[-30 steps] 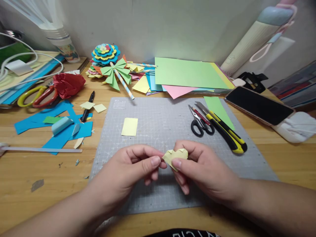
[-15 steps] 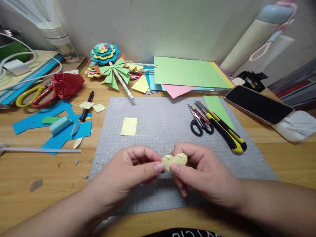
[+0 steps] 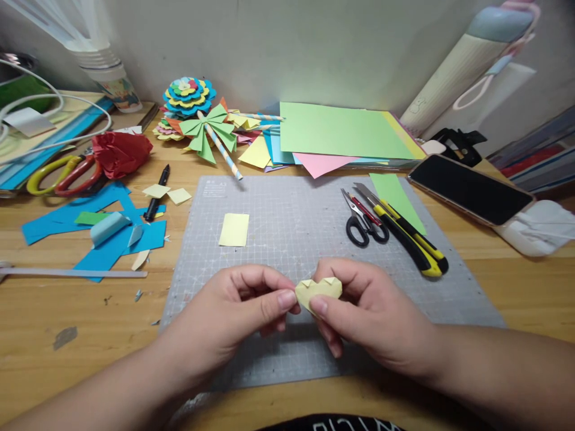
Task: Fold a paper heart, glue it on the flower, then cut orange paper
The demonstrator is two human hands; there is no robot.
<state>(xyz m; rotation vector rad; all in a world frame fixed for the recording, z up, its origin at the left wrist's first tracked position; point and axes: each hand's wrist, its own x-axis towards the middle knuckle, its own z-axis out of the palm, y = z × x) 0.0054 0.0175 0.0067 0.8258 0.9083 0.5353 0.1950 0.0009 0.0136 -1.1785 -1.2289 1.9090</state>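
Observation:
A small pale-yellow folded paper heart is held up over the grey cutting mat, its two top corners turned down. My right hand pinches it, thumb across the front and fingers behind. At its left edge, my left hand has thumb and index finger closed on the rim; how much paper lies between them is hard to see. Beyond my left hand a yellow paper rectangle lies flat on the mat.
On the mat's right lie black-handled scissors, a yellow-black utility knife and a green strip. A phone sits farther right. Blue paper scraps lie left; coloured sheets and paper flowers stand behind.
My left thumb has shifted slightly left along the heart's edge, uncovering a little more of it. My right hand keeps nearly the same pinch.

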